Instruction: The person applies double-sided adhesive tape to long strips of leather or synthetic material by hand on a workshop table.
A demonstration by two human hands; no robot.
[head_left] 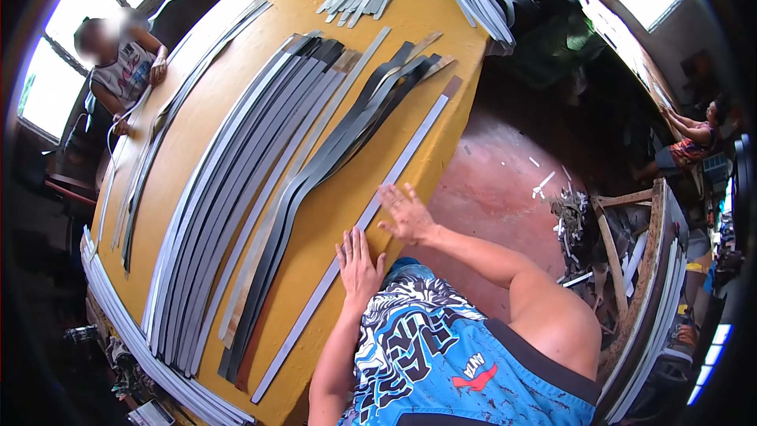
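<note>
I see the left hand [360,268] and the right hand [408,214], both opened flat, touching the grey strip [372,210], which lies slanting on the yellow table [315,241] across the middle of the frame.

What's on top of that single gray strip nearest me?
Your left hand and right hand partly overlap the gray strip; its surface beneath them is covered. Its brown far end might be another piece.

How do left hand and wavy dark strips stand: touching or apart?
Apart: the head view shows yellow tabletop between left hand and wavy dark strips.
</note>
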